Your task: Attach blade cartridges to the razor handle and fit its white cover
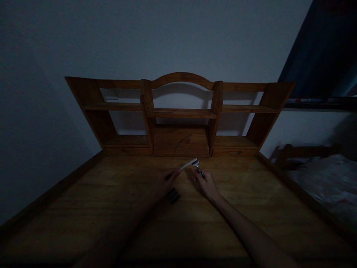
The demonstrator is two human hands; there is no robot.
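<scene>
My right hand is closed around the dark handle of a razor, whose shiny metal head points up and away from me. Pinched in my left hand is a pale narrow strip, slanting up to the right. The far end of the strip meets the razor's head or lies right beside it; I cannot tell which. Just below my left hand, a small black ridged object lies on the wooden desk. Dim light hides the finer details of all these things.
A wooden shelf unit with several compartments stands along the desk's back edge, against a pale wall. Raised wooden edges run down both sides. To the right are a dark curtain and a pale crumpled plastic or cloth heap.
</scene>
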